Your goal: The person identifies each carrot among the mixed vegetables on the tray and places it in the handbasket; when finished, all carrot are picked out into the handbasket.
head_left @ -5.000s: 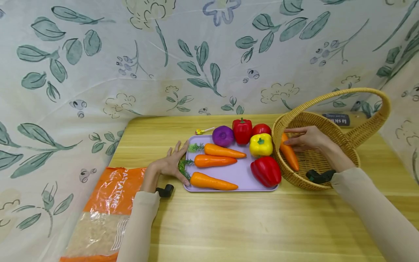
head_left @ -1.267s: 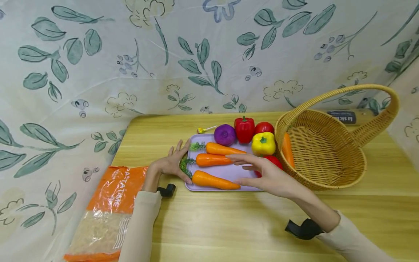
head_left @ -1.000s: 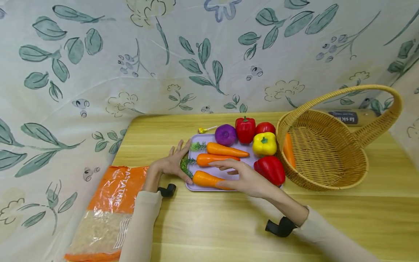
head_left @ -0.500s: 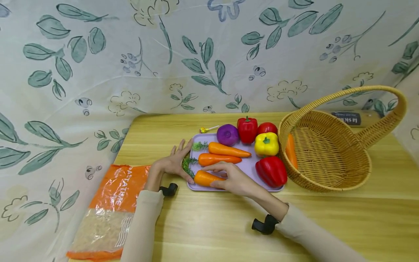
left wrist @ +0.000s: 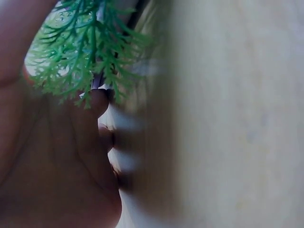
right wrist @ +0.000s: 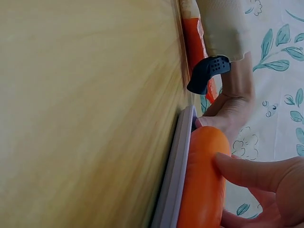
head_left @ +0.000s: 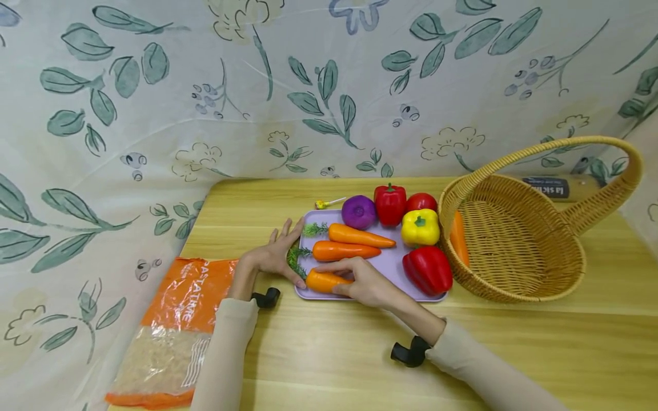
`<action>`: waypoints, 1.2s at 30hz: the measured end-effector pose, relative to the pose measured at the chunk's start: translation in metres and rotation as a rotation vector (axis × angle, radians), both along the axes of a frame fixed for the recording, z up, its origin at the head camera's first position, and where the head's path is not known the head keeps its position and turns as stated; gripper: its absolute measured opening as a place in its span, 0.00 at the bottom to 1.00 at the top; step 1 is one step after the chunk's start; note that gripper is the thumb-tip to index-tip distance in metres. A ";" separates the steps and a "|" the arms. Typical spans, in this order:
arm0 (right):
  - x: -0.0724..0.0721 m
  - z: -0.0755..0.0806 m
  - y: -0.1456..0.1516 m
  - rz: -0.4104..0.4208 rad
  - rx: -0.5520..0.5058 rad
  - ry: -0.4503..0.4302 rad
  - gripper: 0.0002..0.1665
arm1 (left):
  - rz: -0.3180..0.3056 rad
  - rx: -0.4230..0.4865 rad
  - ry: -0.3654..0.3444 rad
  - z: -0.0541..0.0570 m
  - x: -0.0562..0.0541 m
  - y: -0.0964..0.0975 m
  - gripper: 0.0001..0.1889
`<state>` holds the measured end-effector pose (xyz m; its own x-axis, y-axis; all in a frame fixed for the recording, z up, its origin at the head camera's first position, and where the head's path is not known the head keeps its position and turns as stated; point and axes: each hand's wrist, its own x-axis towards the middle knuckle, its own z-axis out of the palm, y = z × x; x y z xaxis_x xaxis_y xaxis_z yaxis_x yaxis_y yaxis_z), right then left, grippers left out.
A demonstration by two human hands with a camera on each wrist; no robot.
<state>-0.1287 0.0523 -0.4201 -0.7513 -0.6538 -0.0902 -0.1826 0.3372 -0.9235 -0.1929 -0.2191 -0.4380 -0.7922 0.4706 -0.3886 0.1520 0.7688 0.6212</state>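
Note:
My right hand (head_left: 367,282) pinches the front orange carrot (head_left: 323,280) of three on the lilac tray (head_left: 390,268). In the right wrist view the thumb (right wrist: 247,171) presses one side of that carrot, with fingers partly hidden behind it. The carrot lies along the tray's near side, its thin end covered by the hand. My left hand (head_left: 269,257) rests at the tray's left edge with fingers spread. Green carrot tops (left wrist: 90,47) hang by its palm in the left wrist view. Behind lie the middle carrot (head_left: 344,250) and the back carrot (head_left: 360,234).
A purple round vegetable (head_left: 358,212), red pepper (head_left: 390,204), tomato-like red item (head_left: 421,202), yellow pepper (head_left: 420,227) and another red pepper (head_left: 428,270) crowd the tray. A wicker basket (head_left: 514,294) holds a carrot (head_left: 459,240). An orange bag (head_left: 175,325) and lollipop (head_left: 321,204) lie left and behind.
My right hand has left a carrot in the basket, moved left over the tray and taken hold of the front carrot. My left hand has stayed at the tray's edge.

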 end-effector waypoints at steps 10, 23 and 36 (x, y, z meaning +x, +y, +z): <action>-0.003 0.000 0.004 0.022 0.022 0.004 0.27 | 0.003 0.005 -0.007 0.001 0.000 0.002 0.81; 0.002 0.009 0.035 0.017 0.092 0.058 0.26 | -0.005 0.002 0.000 0.001 0.000 0.002 0.81; 0.007 0.019 0.060 0.035 0.057 0.057 0.27 | 0.007 0.001 0.009 0.002 0.001 0.002 0.82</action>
<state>-0.1217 0.1123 -0.4016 -0.7333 -0.6745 -0.0858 -0.2469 0.3817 -0.8907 -0.1916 -0.2172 -0.4362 -0.7989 0.4653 -0.3812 0.1521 0.7694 0.6204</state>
